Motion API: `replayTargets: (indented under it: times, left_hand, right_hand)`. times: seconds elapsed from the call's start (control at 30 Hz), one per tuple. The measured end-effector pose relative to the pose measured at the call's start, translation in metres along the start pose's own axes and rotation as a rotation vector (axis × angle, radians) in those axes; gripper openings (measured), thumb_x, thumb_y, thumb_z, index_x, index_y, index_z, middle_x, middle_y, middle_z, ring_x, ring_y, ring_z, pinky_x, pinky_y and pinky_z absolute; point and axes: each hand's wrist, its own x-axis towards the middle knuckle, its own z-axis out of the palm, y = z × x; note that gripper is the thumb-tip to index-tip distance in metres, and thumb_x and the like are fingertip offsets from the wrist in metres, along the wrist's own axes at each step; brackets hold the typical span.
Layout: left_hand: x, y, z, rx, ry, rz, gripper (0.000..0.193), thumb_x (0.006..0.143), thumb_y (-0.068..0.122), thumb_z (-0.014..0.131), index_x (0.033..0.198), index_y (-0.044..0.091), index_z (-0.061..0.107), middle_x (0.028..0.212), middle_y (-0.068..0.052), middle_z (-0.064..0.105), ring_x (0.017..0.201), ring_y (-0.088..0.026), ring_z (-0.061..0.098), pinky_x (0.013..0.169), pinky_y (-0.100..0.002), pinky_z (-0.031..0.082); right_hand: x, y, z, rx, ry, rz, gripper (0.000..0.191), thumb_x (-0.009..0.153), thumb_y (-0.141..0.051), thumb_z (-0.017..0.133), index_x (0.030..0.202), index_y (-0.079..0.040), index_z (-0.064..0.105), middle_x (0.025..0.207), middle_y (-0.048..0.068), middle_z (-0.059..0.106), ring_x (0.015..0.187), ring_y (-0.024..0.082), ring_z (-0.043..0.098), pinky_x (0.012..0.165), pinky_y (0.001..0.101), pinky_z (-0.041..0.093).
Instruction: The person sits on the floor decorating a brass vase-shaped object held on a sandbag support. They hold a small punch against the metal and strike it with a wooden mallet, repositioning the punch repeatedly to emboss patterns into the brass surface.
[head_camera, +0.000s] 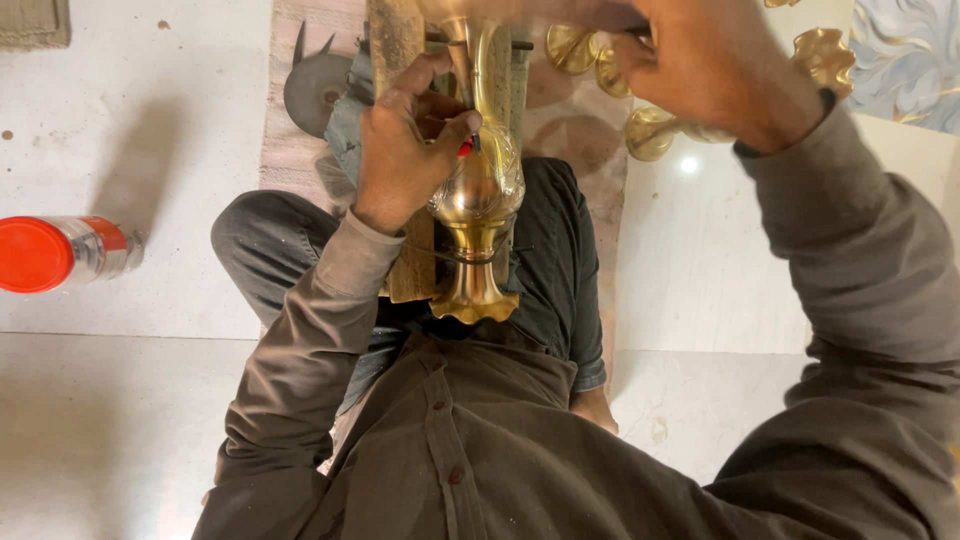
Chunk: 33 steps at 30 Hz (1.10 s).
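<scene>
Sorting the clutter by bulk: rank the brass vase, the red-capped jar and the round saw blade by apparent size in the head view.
1. brass vase, clearly largest.
2. and 3. red-capped jar and round saw blade look alike; the blade is partly hidden, so unranked.

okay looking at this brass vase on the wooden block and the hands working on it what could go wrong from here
1. The brass vase lies on a narrow wooden block over the lap; it might roll off.
2. The left hand pinches a small tool against the vase's curved surface; it could slip toward the fingers.
3. The right hand is raised near loose brass pieces, which could get knocked.
</scene>
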Motion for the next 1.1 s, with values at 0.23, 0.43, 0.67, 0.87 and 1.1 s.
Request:
replayTargets:
  times: [0.23,0.43,0.67,0.87,1.1]
  left_hand:
    - [-0.004,0.005,0.003,0.021,0.026,0.065,0.045,0.097,0.000,0.078,0.137,-0.001,0.057,0.098,-0.017,0.080,0.086,-0.020,0.083,0.073,-0.031,0.072]
    - [-0.008,0.012,0.004,0.022,0.060,0.043,0.044,0.097,0.000,0.078,0.136,0.001,0.057,0.098,-0.016,0.080,0.087,-0.020,0.083,0.073,-0.031,0.071]
    - [-0.008,0.015,0.004,0.011,0.059,0.002,0.045,0.095,0.001,0.078,0.135,0.002,0.058,0.097,-0.016,0.081,0.086,-0.021,0.083,0.071,-0.031,0.071]
    - [-0.008,0.012,0.007,0.050,0.087,0.027,0.045,0.095,0.001,0.079,0.134,0.002,0.058,0.098,-0.016,0.080,0.086,-0.022,0.083,0.074,-0.032,0.071]
    - [-0.011,0.012,0.008,0.053,0.098,0.049,0.042,0.096,0.001,0.079,0.134,0.002,0.060,0.099,-0.015,0.081,0.089,-0.023,0.084,0.075,-0.032,0.072]
  right_hand:
    - [-0.003,0.000,0.000,0.092,-0.056,0.021,0.043,0.091,0.007,0.066,0.134,0.002,0.070,0.087,0.017,0.064,0.063,0.024,0.055,0.059,0.0355,0.046]
    - [-0.005,0.001,0.003,0.070,-0.027,0.096,0.023,0.097,0.000,0.075,0.117,0.006,0.066,0.079,0.019,0.059,0.062,0.028,0.053,0.058,0.0386,0.044]
    - [-0.006,0.004,0.007,0.030,0.052,0.002,0.021,0.097,0.002,0.072,0.117,0.006,0.065,0.083,0.016,0.059,0.065,0.025,0.055,0.062,0.0358,0.044]
    - [-0.007,0.003,0.003,0.031,0.043,0.020,0.019,0.097,0.003,0.072,0.115,0.006,0.066,0.078,0.018,0.059,0.064,0.027,0.054,0.060,0.0385,0.045]
    - [-0.007,0.000,-0.004,-0.053,-0.023,0.021,0.022,0.096,0.003,0.069,0.118,0.003,0.072,0.081,0.018,0.063,0.061,0.026,0.057,0.059,0.0378,0.047]
